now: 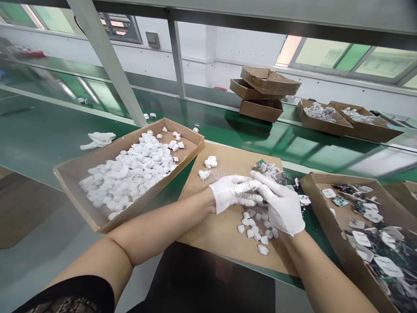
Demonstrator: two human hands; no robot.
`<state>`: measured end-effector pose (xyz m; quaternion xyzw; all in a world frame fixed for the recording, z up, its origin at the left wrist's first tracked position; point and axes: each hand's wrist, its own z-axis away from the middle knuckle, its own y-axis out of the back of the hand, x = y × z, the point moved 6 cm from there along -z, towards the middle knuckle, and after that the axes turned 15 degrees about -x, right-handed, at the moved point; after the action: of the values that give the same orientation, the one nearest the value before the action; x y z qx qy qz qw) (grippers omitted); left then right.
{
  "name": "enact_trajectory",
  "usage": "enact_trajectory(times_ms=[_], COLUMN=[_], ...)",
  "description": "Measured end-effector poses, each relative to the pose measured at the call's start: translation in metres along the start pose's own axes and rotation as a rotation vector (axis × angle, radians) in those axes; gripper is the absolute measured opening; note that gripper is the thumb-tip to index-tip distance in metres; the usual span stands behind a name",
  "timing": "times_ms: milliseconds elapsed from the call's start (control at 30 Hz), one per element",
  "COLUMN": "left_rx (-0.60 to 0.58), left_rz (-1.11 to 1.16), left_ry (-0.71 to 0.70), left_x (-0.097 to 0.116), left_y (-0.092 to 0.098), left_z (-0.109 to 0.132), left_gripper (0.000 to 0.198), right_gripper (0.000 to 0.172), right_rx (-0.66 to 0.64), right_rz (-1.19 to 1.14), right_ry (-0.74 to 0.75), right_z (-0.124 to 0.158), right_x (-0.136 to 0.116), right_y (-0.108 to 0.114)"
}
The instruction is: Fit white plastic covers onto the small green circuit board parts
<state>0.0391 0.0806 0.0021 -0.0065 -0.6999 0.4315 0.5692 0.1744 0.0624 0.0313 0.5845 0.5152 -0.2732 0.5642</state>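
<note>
My left hand point(232, 191) and my right hand point(282, 205), both in white gloves, meet over a brown cardboard sheet point(208, 221). Their fingers close together around something small that they almost wholly hide. Just below them lie several loose white plastic pieces point(256, 228). Behind my right hand is a heap of white parts with green circuit boards point(273, 170). Two small clusters of white pieces, one farther back point(210, 162) and one nearer point(204, 174), rest on the sheet beyond my left hand.
On the left, a cardboard tray point(189, 163) holds many white pieces point(130, 169). Another cardboard box point(321, 217) at right contains white parts, wires and boards. A white glove point(98, 140) lies on the green bench. Stacked trays point(262, 111) and filled boxes point(325, 126) stand behind; a metal post point(106, 61) rises at left.
</note>
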Motion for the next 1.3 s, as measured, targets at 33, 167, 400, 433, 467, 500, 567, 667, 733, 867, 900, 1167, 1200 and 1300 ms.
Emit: enact_trajectory(times_ms=[33,167,400,433,467,500,567,667,733,867,900,1167,1200,1300], left_rx=[0.005,0.026,0.068,0.070,0.062,0.047,0.025,0.017,-0.016,-0.093,-0.089,-0.109,-0.127,-0.159], left_rz=[0.010,0.094,0.101,0.094,0.092,0.092,0.088,0.088,0.108,0.116,0.111,0.180,0.205,0.241], left_ry=[-0.006,-0.052,-0.011,-0.012,-0.025,-0.038,-0.051,-0.068,-0.092,-0.082,-0.067,-0.017,0.007,0.078], left_x=[-0.001,-0.003,-0.010,-0.009,-0.007,-0.005,-0.002,0.001,0.004,0.003,0.002,-0.008,-0.010,-0.015], left_y=[0.000,0.002,0.003,0.003,0.001,0.000,-0.002,-0.003,-0.006,-0.009,-0.007,0.008,0.007,0.002], left_z=[0.000,-0.002,-0.004,-0.003,-0.003,-0.002,-0.002,-0.001,-0.002,-0.003,-0.004,-0.007,-0.007,-0.005], left_gripper=[0.054,0.054,0.053,0.054,0.055,0.055,0.054,0.045,0.040,0.046,0.048,0.039,0.039,0.038], right_gripper=[0.031,0.033,0.019,0.018,0.018,0.017,0.017,0.033,0.055,0.081,0.083,0.069,0.063,0.042], right_rx=[0.018,0.042,0.036,0.034,0.041,0.060,0.124,0.144,0.110,0.137,0.139,-0.148,-0.184,-0.246], right_rz=[0.027,0.151,-0.147,-0.152,-0.128,-0.081,0.051,0.289,0.438,0.645,0.681,0.253,0.150,-0.005], right_ry=[0.044,0.204,0.049,0.034,0.033,0.053,0.152,0.310,0.329,0.366,0.391,0.197,0.150,0.103], right_z=[0.000,0.004,0.002,0.001,0.001,0.002,0.005,0.010,0.012,0.013,0.013,0.003,0.002,0.002], right_x=[-0.003,-0.015,0.002,0.003,0.002,0.000,-0.008,-0.020,-0.023,-0.030,-0.032,-0.019,-0.016,-0.014], right_y=[0.000,-0.002,-0.002,-0.002,-0.002,-0.001,0.000,-0.006,-0.014,-0.022,-0.023,-0.014,-0.013,-0.011])
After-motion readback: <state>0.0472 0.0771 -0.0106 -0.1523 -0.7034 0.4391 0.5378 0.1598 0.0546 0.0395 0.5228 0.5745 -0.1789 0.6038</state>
